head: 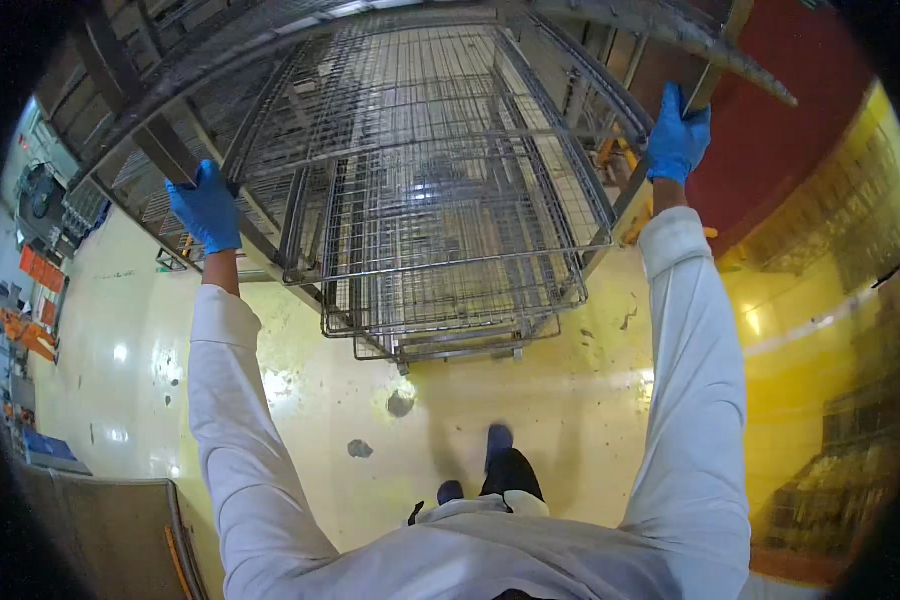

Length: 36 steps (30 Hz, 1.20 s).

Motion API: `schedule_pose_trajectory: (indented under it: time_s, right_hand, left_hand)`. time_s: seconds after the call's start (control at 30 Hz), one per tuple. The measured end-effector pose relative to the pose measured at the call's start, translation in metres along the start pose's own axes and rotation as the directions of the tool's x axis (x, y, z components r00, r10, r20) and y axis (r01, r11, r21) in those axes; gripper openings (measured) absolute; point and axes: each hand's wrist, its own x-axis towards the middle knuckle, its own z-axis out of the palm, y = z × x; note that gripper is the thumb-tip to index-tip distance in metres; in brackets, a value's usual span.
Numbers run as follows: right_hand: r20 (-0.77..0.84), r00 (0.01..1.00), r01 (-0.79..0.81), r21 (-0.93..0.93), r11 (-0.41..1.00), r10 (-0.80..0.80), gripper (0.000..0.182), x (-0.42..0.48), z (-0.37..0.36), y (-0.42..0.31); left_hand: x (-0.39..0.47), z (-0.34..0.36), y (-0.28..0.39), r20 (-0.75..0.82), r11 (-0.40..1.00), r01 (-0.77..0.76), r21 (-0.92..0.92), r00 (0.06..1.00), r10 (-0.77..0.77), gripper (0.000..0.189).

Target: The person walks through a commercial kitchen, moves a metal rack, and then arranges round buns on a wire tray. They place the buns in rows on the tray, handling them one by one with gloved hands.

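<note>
A tall metal rack [261,253] stands before me, with several wire shelves [450,187] stacked one below another between its uprights. My left hand [208,208], in a blue glove, is closed round the left upright of the rack. On the other side, my right hand [677,139], gloved in blue too, grips the right upright. Both arms are stretched forward in white sleeves. The lower wire shelves stick out towards me, above the floor.
The yellowish floor [270,420] is shiny, with dark worn patches. A dark red surface [780,120] and a glossy yellow surface [802,330] lie to the right. A brown panel [105,525] stands at the lower left; orange items [28,334] are at the far left.
</note>
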Motion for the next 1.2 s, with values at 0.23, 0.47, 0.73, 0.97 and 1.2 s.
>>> schedule_pose_trajectory:
  time_s: [0.23,0.47,0.73,0.97,1.2]
  right_hand:
    - [-0.020,0.996,0.086,-0.081,0.993,-0.087,0.045,0.029,0.014,0.038]
    - [0.045,0.992,0.117,-0.002,0.993,-0.117,0.065,0.026,0.027,0.019]
    - [-0.011,0.976,0.216,-0.104,0.971,-0.218,0.048,0.037,0.053,0.008]
    - [0.033,0.999,-0.034,-0.085,0.996,0.037,0.044,0.021,0.064,0.004]
    - [-0.095,0.980,0.166,-0.099,0.981,-0.175,0.043,0.038,0.084,0.037]
  left_hand:
    - [-0.001,0.034,0.023,0.037,0.983,-0.001,0.185,0.999,-0.006,0.019]
    - [0.010,0.042,-0.025,-0.039,0.992,-0.024,0.125,0.999,0.029,0.019]
    - [0.040,0.041,-0.023,-0.002,0.995,0.100,0.010,0.995,-0.100,0.021]
    - [0.021,0.053,-0.024,-0.055,0.996,0.031,0.089,0.998,-0.026,0.026]
    - [0.027,0.067,-0.040,-0.052,0.999,0.034,0.042,0.998,-0.031,0.030]
